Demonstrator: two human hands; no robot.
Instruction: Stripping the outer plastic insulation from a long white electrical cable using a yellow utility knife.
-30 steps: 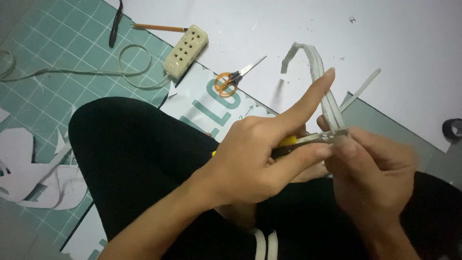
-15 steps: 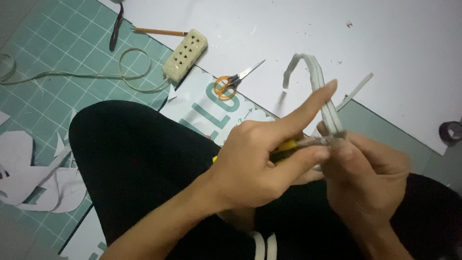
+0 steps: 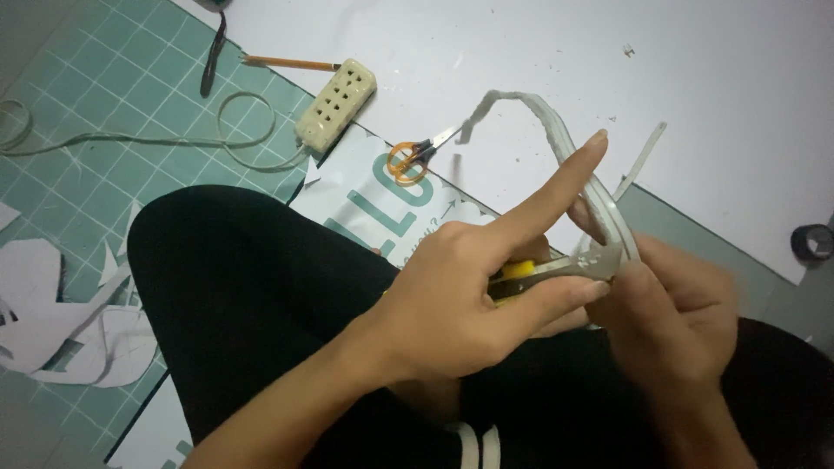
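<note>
My left hand (image 3: 473,287) grips a yellow utility knife (image 3: 539,274) with a metal blade, its forefinger stretched out along a curved grey-white strip (image 3: 565,143). My right hand (image 3: 669,313) pinches the lower end of that strip, right beside the blade tip. The strip arcs up and away from both hands over the white sheet (image 3: 539,61). Both hands hover above my lap in black trousers (image 3: 252,295).
Orange-handled scissors (image 3: 415,156) lie on a printed sheet with teal letters (image 3: 382,195). A cream power strip (image 3: 336,104) with its cable, a pencil (image 3: 291,62) and paper offcuts (image 3: 61,321) rest on the green cutting mat (image 3: 113,95). A dark tape roll (image 3: 815,243) sits at the right edge.
Both hands and the strip have stayed together and barely shifted; the view has drifted slightly.
</note>
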